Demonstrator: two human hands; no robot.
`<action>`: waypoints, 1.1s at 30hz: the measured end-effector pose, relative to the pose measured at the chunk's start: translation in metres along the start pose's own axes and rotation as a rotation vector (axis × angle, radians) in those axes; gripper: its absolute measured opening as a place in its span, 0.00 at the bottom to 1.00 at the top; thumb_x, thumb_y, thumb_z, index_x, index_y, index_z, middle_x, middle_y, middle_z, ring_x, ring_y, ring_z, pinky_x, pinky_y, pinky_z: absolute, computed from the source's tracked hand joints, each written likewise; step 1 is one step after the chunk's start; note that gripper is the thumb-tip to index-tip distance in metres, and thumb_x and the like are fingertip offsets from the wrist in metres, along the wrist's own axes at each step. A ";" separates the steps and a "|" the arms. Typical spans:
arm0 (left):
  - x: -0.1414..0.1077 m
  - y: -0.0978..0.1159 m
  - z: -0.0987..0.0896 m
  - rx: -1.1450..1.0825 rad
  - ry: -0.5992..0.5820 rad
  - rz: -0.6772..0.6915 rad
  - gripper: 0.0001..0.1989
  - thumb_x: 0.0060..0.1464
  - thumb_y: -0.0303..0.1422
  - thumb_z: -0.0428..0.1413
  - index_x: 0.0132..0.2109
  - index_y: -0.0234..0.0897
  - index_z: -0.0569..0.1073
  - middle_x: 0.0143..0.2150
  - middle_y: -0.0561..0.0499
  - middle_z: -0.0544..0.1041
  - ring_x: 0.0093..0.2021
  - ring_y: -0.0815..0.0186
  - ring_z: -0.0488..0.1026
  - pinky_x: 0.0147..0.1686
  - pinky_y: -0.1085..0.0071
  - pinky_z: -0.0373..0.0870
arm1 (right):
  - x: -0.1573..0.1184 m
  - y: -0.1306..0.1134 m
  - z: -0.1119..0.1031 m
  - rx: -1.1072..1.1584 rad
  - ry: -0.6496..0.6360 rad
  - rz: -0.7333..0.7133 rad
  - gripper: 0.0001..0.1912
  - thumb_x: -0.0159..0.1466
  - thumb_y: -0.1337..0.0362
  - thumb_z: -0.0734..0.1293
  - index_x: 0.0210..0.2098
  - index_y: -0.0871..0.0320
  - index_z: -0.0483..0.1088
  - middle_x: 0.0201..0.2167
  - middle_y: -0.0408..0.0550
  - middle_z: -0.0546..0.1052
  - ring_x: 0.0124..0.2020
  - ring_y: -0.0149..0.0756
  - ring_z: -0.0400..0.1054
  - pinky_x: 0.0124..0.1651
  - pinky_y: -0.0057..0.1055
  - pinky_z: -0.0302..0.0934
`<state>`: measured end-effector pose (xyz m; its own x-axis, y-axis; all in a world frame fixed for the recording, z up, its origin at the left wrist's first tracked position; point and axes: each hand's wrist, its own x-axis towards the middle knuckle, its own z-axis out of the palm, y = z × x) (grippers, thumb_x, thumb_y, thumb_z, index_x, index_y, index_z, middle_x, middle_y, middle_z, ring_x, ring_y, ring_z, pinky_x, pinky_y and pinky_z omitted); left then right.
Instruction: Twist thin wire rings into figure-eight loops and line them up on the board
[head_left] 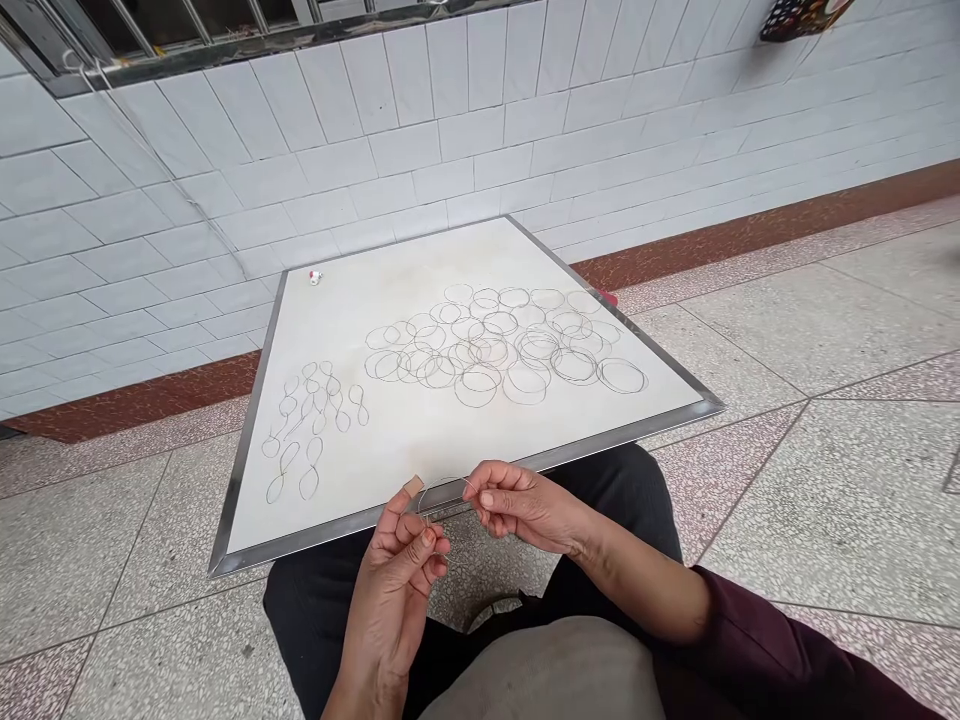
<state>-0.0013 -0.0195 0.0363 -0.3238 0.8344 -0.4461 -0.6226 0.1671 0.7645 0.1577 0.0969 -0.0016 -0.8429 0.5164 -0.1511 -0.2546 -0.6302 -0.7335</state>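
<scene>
Near the table's front edge, my left hand [405, 570] pinches a thin wire ring [444, 480] between thumb and fingers. My right hand [521, 505] grips the other side of the same ring, which arches between both hands. A strip of tan tape wraps the tip of my left index finger. Many round wire rings [480, 385] lie overlapping on the middle and right of the white tabletop [360, 290]. To the left lie several wires twisted into figure-eights [311, 470]. Part of the held ring is hidden behind my fingers.
A metal edge strip [300, 548] frames the table. A small red-and-white object [315, 277] lies at its far left corner. Behind stands a white tiled wall [405, 150] with a barred window [195, 25]. My knees [622, 490] are under the front edge.
</scene>
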 end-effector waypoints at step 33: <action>-0.012 -0.005 0.014 0.466 0.215 0.458 0.36 0.52 0.37 0.63 0.66 0.44 0.61 0.29 0.56 0.74 0.33 0.67 0.70 0.36 0.72 0.67 | 0.014 0.032 0.031 -0.124 0.088 -0.255 0.15 0.61 0.54 0.71 0.36 0.58 0.67 0.21 0.36 0.71 0.19 0.25 0.67 0.23 0.22 0.61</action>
<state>0.0155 -0.0229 0.0445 -0.6454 0.7600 -0.0760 -0.0334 0.0713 0.9969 0.1234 0.0658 -0.0068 -0.7134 0.7007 -0.0042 -0.3883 -0.4004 -0.8300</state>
